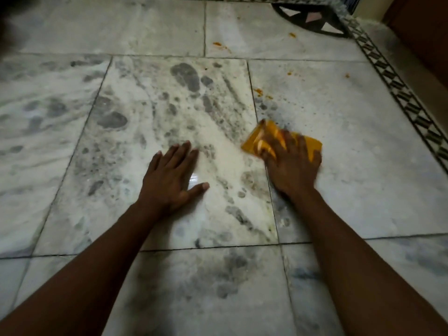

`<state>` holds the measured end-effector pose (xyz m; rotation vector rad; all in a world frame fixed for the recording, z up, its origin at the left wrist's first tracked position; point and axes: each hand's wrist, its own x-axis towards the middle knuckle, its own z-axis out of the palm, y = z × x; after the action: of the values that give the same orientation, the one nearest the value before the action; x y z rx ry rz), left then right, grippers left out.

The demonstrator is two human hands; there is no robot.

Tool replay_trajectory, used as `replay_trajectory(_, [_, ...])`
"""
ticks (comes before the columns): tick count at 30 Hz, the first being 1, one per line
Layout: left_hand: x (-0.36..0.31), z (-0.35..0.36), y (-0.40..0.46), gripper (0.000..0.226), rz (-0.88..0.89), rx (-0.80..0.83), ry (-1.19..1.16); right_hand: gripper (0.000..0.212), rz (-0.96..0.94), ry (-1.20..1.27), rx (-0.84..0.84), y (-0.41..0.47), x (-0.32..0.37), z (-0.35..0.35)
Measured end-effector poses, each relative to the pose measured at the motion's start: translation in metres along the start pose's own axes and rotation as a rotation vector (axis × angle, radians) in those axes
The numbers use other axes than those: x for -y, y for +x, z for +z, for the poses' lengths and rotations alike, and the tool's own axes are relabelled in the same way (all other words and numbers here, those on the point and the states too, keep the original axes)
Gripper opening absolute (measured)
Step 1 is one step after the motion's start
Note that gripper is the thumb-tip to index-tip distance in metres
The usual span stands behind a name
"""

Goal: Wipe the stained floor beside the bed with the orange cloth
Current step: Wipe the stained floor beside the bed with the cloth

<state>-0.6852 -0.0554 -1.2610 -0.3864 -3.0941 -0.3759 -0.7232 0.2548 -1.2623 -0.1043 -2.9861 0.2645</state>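
Cloth [266,139], likely soft and light, lies bunched under the right hand [292,163], whose curled fingers press its middle.

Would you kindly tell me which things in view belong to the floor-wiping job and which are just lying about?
Job:
- orange cloth, under the right hand
- orange stains on the floor
- left hand, flat on the floor

Lying about:
- patterned border
- dark inlay
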Motion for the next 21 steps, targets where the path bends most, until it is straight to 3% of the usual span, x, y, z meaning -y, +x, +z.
replay_trajectory(1, [0.002, -0.001, 0.007, 0.104, -0.011, 0.013, 0.007, 0.052, 0.109, 0.007, 0.020, 0.017, 0.013, 0.005])
replay_trajectory(3, [0.005, -0.005, 0.024, 0.109, -0.025, 0.012, 0.001, 0.053, 0.115, 0.013, 0.033, 0.042, 0.038, 0.016])
replay_trajectory(6, [0.004, -0.006, 0.027, 0.118, -0.048, 0.044, -0.038, 0.052, -0.263, 0.028, -0.005, 0.033, 0.045, 0.018])
replay_trajectory(8, [-0.002, -0.005, 0.020, 0.107, -0.083, 0.032, -0.070, 0.052, -0.485, -0.017, 0.101, 0.016, 0.024, 0.004])
replay_trajectory(10, [-0.007, -0.005, 0.013, 0.094, -0.106, 0.036, -0.065, 0.053, -0.555, -0.020, 0.184, 0.010, -0.006, -0.009])
replay_trajectory(13, [-0.009, -0.003, 0.012, 0.087, -0.110, 0.013, -0.041, 0.052, -0.289, -0.030, 0.110, 0.034, -0.016, -0.006])
replay_trajectory(15, [-0.009, -0.003, 0.015, 0.087, -0.103, -0.025, -0.037, 0.050, -0.015, 0.024, -0.006, 0.058, 0.012, 0.009])
replay_trajectory(17, [-0.009, -0.007, 0.016, 0.087, -0.101, -0.015, -0.035, 0.050, 0.116, 0.051, -0.099, 0.062, 0.055, 0.017])
replay_trajectory(21, [-0.014, -0.013, 0.017, 0.088, -0.132, -0.014, -0.062, 0.056, -0.096, 0.054, -0.032, 0.030, 0.093, 0.017])
